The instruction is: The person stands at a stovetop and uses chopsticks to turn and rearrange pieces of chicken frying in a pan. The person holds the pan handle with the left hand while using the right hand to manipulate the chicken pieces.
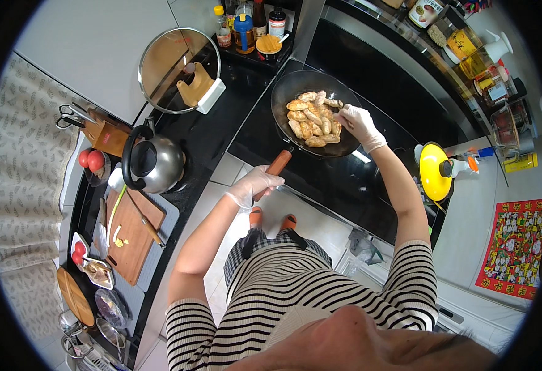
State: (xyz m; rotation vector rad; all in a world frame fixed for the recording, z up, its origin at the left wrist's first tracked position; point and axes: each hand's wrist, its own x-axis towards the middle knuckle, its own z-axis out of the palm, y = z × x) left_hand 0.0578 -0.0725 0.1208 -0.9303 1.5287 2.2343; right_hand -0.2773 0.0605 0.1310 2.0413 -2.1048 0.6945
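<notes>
A dark wok (286,83) sits on the black glass cooktop, with several browned pieces of meat, apparently chicken wings, (315,118) spread over its bottom. My left hand (255,183), in a clear disposable glove, is closed around the wok's wooden handle (279,162). Over the wok's right side is my right hand (359,124), gloved as well. Its fingers are bent together at the edge of the meat pieces, and whether a piece is pinched between them is hidden.
A steel kettle (162,164) and a glass lid on a stand (201,90) are on the left counter. Beyond them lie a wooden cutting board (136,241) and a knife block (106,134). A yellow lid (433,171) stands right of the cooktop (340,190). Sauce bottles (259,21) fill a back shelf.
</notes>
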